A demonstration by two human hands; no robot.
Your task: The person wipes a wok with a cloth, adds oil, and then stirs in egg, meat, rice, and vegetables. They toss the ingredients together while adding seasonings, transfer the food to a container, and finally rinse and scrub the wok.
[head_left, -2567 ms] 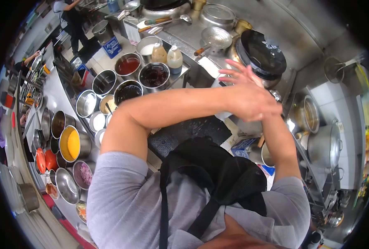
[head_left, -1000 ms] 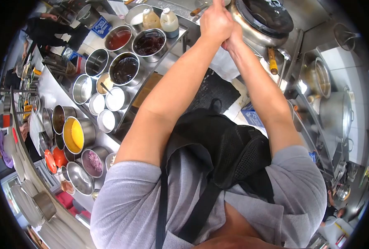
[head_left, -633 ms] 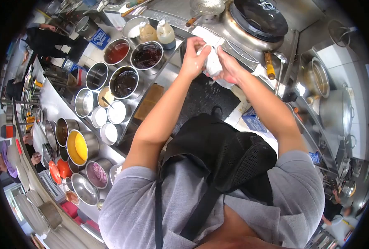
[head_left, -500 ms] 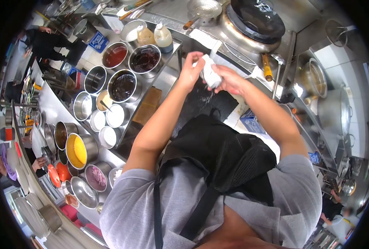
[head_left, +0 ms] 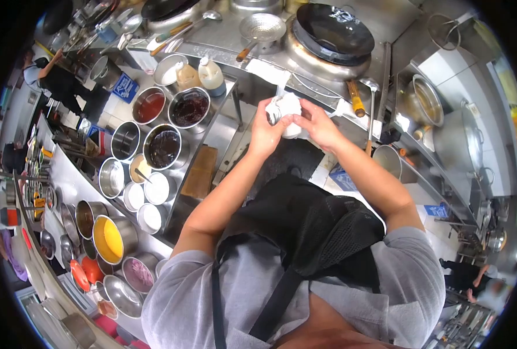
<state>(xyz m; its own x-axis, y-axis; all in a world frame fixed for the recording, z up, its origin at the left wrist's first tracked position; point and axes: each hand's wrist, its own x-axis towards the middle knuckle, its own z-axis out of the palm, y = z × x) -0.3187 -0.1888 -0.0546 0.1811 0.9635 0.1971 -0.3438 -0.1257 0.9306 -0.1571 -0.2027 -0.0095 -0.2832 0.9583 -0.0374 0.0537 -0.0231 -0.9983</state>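
A crumpled white cloth or paper (head_left: 287, 106) is held between both hands, in front of the stove edge. On its left side, my left hand (head_left: 265, 127) has its fingers curled round it. From the right, my right hand (head_left: 318, 125) grips the same white bundle, thumb across its front. The two thumbs nearly meet at its middle. What lies inside the bundle, if anything, cannot be made out. Beyond the hands, a black wok (head_left: 333, 32) rests on a round metal burner.
At left, a metal counter (head_left: 87, 152) bears pots of sauces and white tubs. A strainer (head_left: 262, 29) and a ladle (head_left: 370, 86) lie at the stove. Two squeeze bottles (head_left: 211, 75) stand near the counter corner. Co-workers (head_left: 66, 78) are at the far left and lower right.
The view has shifted, so the stove and pots sit further left. Both hands have turned the white bundle more upright, and the left fingers now wrap its side.
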